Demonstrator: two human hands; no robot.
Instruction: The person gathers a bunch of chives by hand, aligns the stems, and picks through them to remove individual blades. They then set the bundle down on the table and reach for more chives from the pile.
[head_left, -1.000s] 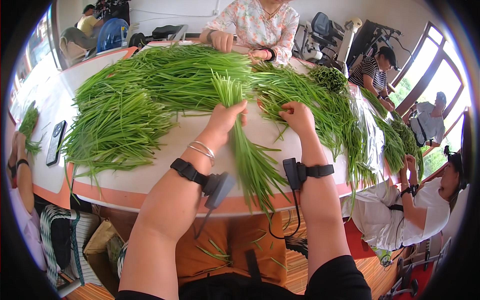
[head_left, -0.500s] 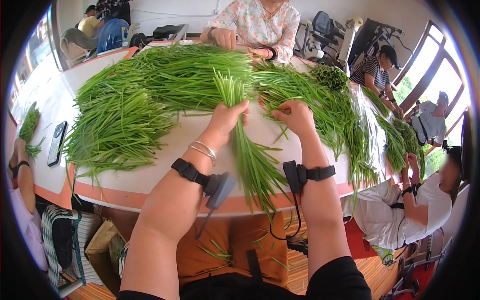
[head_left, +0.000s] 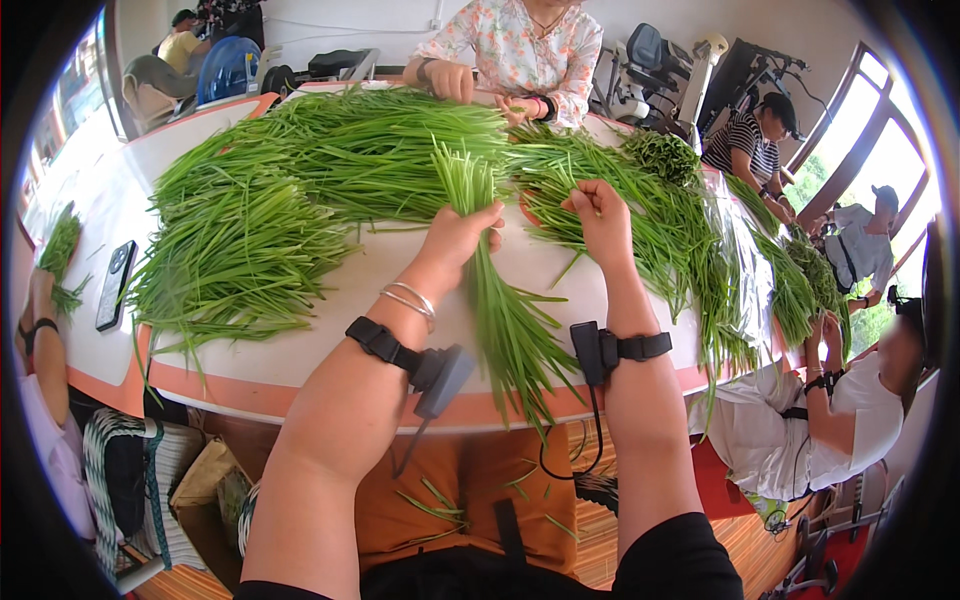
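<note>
Meanwhile left hand (head_left: 458, 235) grips a chive bundle (head_left: 495, 290); right hand (head_left: 603, 215) pinches stalks (head_left: 560, 200); phone (head_left: 115, 285) lies apart.

Left hand (head_left: 462, 235) covering the bunch's (head_left: 497, 300) middle; right fingertips (head_left: 590, 195) buried in greens (head_left: 600, 215); phone (head_left: 115, 285) screen too small to read.

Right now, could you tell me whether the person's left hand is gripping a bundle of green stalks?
Yes, the left hand is closed around a bundle of green stalks over the white table.
</note>
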